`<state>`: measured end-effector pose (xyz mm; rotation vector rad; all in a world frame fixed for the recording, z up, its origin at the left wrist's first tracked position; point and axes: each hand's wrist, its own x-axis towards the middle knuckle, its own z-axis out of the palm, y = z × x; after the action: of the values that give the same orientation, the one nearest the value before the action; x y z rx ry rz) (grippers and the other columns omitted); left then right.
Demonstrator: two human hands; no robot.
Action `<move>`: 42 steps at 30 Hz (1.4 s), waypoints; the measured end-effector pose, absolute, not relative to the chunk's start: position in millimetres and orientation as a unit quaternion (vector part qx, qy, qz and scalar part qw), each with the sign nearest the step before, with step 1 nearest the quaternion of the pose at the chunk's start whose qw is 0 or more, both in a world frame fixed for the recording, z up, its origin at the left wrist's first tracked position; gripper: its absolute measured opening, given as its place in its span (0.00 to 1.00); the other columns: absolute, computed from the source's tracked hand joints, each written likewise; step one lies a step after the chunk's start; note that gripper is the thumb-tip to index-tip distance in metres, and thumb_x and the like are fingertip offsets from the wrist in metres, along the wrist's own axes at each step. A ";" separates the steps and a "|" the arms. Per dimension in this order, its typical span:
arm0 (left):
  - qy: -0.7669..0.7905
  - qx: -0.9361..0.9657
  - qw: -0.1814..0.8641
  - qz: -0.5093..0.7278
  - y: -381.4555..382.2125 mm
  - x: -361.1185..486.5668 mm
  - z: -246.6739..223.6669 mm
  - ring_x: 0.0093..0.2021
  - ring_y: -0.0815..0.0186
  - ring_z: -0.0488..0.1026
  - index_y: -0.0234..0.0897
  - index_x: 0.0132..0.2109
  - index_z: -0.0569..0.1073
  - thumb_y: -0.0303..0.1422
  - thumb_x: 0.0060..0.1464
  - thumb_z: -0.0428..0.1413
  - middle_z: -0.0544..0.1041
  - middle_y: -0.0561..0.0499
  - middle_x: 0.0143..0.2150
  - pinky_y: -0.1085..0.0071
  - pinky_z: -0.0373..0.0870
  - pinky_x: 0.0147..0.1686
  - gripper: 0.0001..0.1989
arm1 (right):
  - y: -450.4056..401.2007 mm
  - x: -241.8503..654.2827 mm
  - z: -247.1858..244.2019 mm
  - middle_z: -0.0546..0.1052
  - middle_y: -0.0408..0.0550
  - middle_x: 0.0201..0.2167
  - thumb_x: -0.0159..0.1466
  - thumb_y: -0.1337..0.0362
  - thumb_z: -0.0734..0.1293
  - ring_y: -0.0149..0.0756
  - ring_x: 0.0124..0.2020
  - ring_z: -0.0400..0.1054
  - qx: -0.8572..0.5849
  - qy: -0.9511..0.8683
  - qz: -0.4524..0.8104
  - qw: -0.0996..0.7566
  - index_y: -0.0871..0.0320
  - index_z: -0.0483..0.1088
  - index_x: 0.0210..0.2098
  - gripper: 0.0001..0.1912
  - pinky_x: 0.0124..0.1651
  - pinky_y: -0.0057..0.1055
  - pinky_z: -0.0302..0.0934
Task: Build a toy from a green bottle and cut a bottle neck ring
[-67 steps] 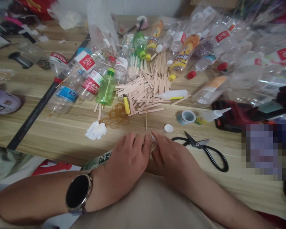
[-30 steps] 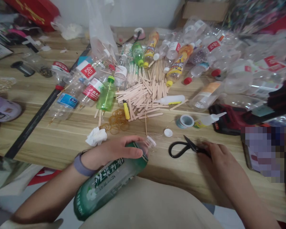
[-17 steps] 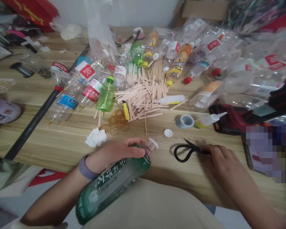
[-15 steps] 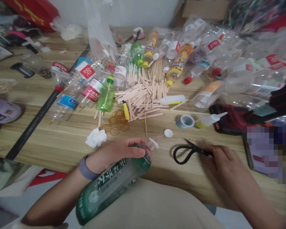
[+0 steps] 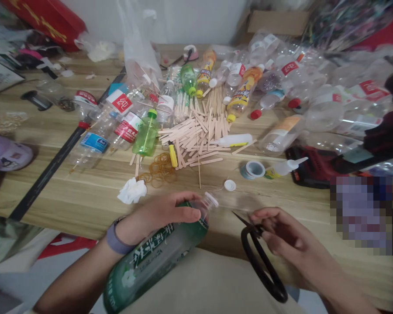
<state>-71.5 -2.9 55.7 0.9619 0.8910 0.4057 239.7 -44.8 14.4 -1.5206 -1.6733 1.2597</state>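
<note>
My left hand (image 5: 170,213) is wrapped round the upper part of a large green-labelled plastic bottle (image 5: 157,257). The bottle lies tilted across my lap, its uncapped neck pointing up and right. In my right hand (image 5: 281,235) is a pair of black scissors (image 5: 265,266), gripped near the pivot with thumb and fingers. The scissors' blades point left toward the bottle's neck without touching it, and their looped handles hang downward. A small white cap (image 5: 229,185) lies on the table beyond the bottle's mouth.
Wooden sticks (image 5: 196,139) are heaped mid-table, with rubber bands (image 5: 159,170) and a yellow-handled tool (image 5: 173,155) beside them. Plastic bottles (image 5: 324,109) crowd the right. A thread spool (image 5: 253,170), a glue bottle (image 5: 286,166) and a red-black power tool (image 5: 309,168) stand nearer. Crumpled tissue (image 5: 132,190) lies left.
My right hand has lifted the scissors off the table and brought them left toward the bottle, turning their handles downward. My left hand and the bottle have barely moved.
</note>
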 end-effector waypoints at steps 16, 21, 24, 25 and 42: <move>0.341 0.569 0.737 0.128 0.1 -65.7 73.0 0.48 0.56 0.75 0.37 0.49 0.78 0.52 0.52 0.63 0.80 0.47 0.48 0.65 0.70 0.48 0.26 | -16.3 167.1 20.5 0.74 0.53 0.45 0.66 0.67 0.62 0.42 0.41 0.72 -0.550 -0.738 0.156 0.359 0.53 0.70 0.47 0.11 0.36 0.37 0.69; 0.337 0.573 0.740 0.104 -0.4 -65.2 75.8 0.46 0.56 0.76 0.39 0.52 0.76 0.53 0.52 0.63 0.81 0.47 0.48 0.66 0.71 0.45 0.28 | -2.4 151.0 10.3 0.75 0.58 0.47 0.67 0.69 0.61 0.51 0.49 0.70 -0.569 -0.761 0.097 0.296 0.57 0.69 0.57 0.20 0.46 0.47 0.70; 0.331 0.555 0.755 0.112 -3.3 -69.2 74.4 0.45 0.56 0.77 0.39 0.52 0.75 0.54 0.51 0.63 0.81 0.46 0.49 0.66 0.72 0.44 0.28 | 5.5 154.4 4.2 0.78 0.55 0.40 0.68 0.67 0.61 0.50 0.42 0.72 -0.571 -0.771 0.091 0.266 0.58 0.74 0.50 0.14 0.41 0.45 0.69; 0.338 0.548 0.755 0.123 -4.3 -70.9 73.3 0.45 0.56 0.77 0.39 0.51 0.75 0.55 0.51 0.63 0.81 0.46 0.48 0.66 0.72 0.43 0.29 | 6.5 156.7 3.7 0.79 0.54 0.38 0.69 0.65 0.61 0.49 0.41 0.72 -0.567 -0.770 0.092 0.278 0.58 0.75 0.46 0.12 0.41 0.44 0.69; 0.544 0.653 0.509 0.134 14.5 -60.4 93.5 0.37 0.62 0.72 0.39 0.41 0.75 0.40 0.57 0.54 0.76 0.55 0.36 0.68 0.65 0.37 0.11 | -17.7 158.5 30.6 0.79 0.47 0.37 0.73 0.65 0.59 0.36 0.34 0.76 -0.469 -0.828 -0.030 0.306 0.52 0.73 0.56 0.16 0.26 0.27 0.65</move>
<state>-60.4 14.5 93.5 1.5734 1.3102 0.3235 158.5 -17.7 30.6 -1.2422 -2.1903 -0.0785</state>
